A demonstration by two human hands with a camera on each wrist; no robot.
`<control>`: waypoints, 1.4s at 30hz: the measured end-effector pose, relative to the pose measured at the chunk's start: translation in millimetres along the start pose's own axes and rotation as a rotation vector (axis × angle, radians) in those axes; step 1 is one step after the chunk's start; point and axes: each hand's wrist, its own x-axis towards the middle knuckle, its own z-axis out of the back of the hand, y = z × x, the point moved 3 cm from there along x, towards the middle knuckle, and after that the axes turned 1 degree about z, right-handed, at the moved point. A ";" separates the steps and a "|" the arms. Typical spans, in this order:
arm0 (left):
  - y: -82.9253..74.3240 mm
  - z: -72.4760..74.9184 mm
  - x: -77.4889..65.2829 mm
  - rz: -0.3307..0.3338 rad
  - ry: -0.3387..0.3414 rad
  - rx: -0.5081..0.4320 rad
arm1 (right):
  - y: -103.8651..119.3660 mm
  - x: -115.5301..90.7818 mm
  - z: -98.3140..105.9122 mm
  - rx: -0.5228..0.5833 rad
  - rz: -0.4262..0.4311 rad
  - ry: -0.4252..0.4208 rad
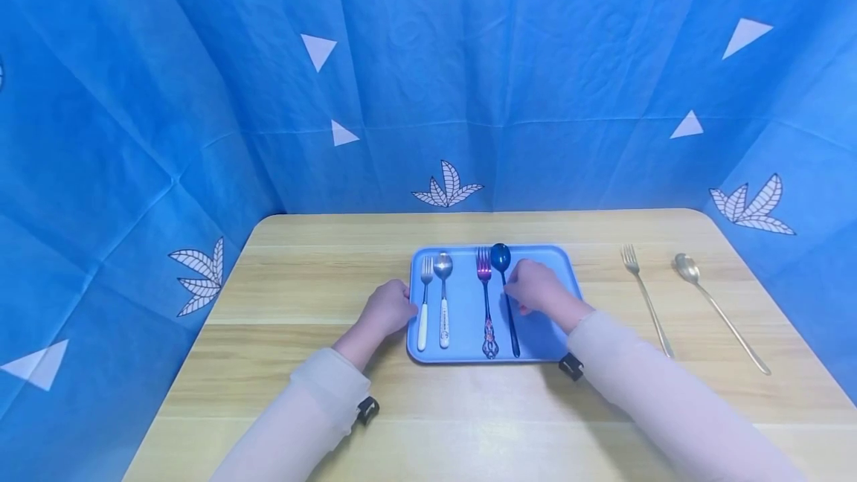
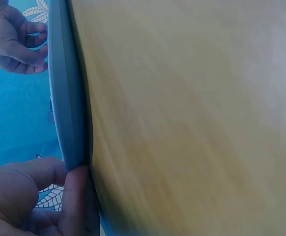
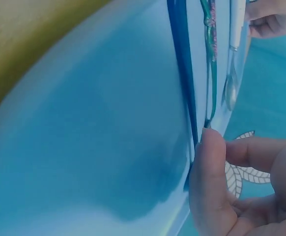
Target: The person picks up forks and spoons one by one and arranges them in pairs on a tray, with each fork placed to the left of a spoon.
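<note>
A blue tray lies on the table. My left hand grips its left rim, thumb and fingers pinching the edge in the left wrist view. On the tray, a white-handled fork and a white-handled spoon lie at the left. Right of them lie an ornate purple fork and a dark blue spoon. My right hand pinches the dark blue spoon's handle near the bowl; in the right wrist view the thumb hides part of that handle.
To the right of the tray, a gold-toned fork and a long-handled gold-toned spoon lie on the wooden table. A blue patterned cloth hangs behind the table and along its sides.
</note>
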 end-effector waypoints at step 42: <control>-0.2 0.8 -0.7 0.002 0.010 -0.007 | -72.6 -52.6 86.8 0.113 0.035 0.086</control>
